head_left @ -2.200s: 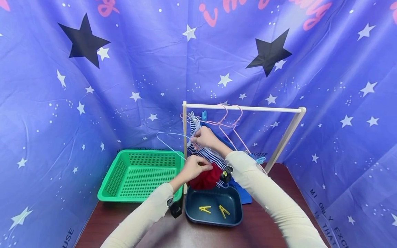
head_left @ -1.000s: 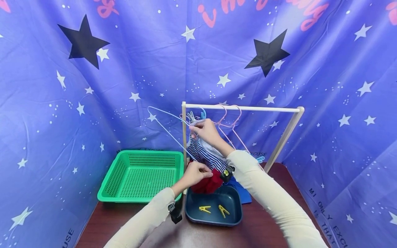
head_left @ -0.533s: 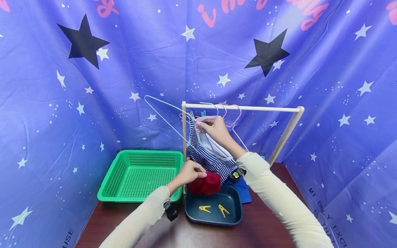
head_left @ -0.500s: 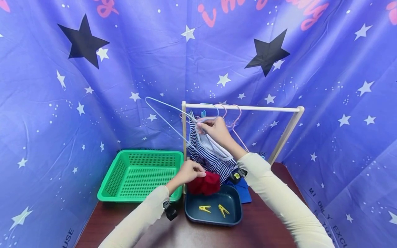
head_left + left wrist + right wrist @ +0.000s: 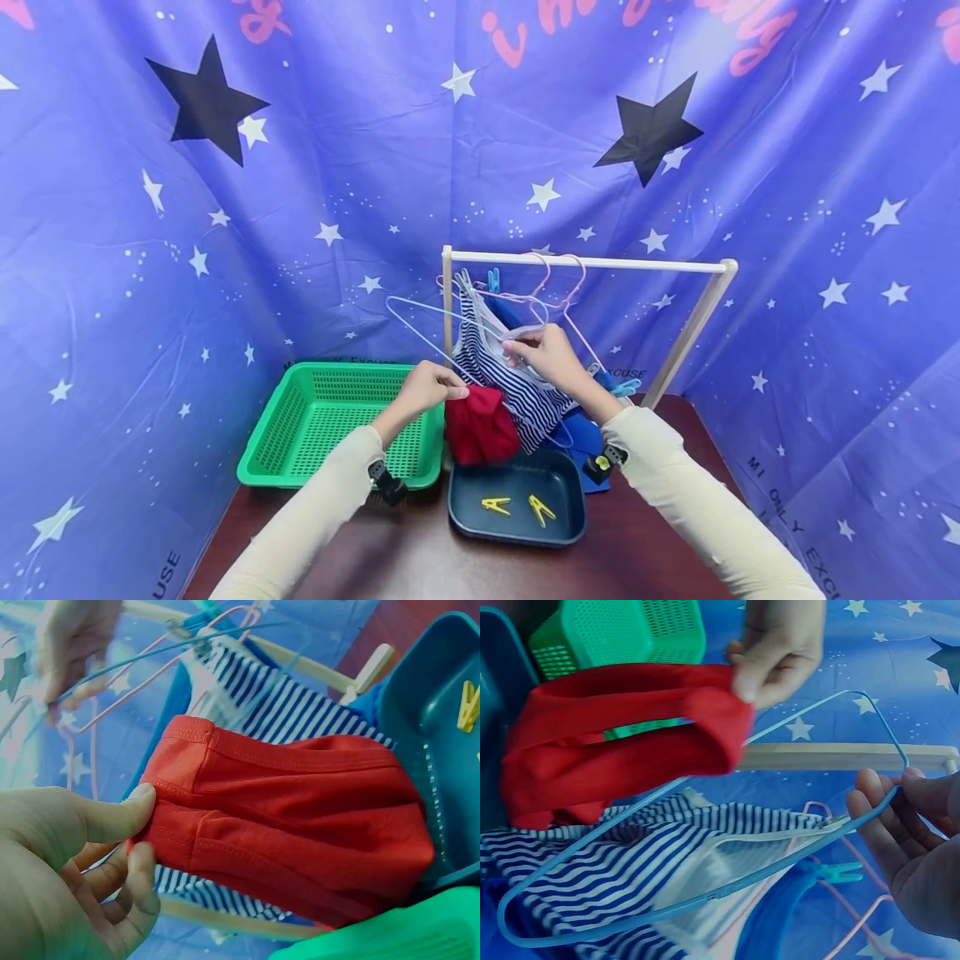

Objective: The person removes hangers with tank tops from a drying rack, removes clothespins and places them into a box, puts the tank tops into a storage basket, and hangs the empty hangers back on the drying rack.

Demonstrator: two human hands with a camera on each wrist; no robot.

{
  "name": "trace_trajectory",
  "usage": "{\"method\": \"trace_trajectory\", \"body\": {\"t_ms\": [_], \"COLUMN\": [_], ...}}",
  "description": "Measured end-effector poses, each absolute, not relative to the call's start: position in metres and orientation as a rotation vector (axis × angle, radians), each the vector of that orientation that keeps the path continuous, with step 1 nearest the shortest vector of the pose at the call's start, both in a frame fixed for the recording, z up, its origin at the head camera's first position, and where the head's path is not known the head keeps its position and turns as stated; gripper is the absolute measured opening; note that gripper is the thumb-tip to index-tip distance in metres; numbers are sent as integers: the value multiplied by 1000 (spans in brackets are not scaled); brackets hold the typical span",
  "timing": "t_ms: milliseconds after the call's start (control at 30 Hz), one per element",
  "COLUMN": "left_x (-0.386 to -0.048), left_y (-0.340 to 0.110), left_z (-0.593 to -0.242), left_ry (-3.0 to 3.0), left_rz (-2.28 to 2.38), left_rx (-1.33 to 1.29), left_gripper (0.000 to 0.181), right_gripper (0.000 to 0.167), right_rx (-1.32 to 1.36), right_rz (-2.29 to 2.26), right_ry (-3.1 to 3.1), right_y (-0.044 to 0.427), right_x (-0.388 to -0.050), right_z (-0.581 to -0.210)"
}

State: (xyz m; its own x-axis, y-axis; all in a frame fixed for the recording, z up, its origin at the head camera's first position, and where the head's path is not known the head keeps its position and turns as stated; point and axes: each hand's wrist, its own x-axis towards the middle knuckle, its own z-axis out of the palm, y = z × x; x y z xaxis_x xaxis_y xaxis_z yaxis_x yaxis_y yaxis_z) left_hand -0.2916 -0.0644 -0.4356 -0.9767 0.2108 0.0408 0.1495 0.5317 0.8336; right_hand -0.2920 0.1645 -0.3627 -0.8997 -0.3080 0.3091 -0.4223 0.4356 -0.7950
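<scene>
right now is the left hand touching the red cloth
Touching. The left wrist view shows the left hand pinching the red cloth by its edge, thumb pressed on it.

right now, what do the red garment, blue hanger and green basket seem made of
Red garment: matte fabric, maybe cotton, with soft folds and stitched seams.
Blue hanger: likely plastic-coated wire, smooth, thin and bent.
Green basket: probably molded plastic, shiny and evenly perforated.
</scene>
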Motion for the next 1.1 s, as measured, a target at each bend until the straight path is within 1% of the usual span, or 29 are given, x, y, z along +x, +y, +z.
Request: {"method": "trace_trajectory", "body": {"t_ms": [267, 667, 900, 1100], "left_x": [-302, -305, -305, -308], "left_y": [-78, -91, -96, -92], "left_z": [-425, -400, -371, -351], "left_ry": [2443, 2347, 2319, 2326], "left_rz": [1671, 1673, 1784, 1845], "left_rx": [218, 159, 246, 262], "left_gripper": [12, 20, 23, 24], "right_gripper": [20, 19, 20, 20], "right_rx": [636, 619, 616, 581], "right_rz": [1465, 1498, 1417, 1348], "right_ry": [-2662, -2747, -2782, -2789], "right_y": [181, 189, 192, 196], "right_x": [-287, -279, -279, -280], "right_z": [-390, -420, -425, -427]}}
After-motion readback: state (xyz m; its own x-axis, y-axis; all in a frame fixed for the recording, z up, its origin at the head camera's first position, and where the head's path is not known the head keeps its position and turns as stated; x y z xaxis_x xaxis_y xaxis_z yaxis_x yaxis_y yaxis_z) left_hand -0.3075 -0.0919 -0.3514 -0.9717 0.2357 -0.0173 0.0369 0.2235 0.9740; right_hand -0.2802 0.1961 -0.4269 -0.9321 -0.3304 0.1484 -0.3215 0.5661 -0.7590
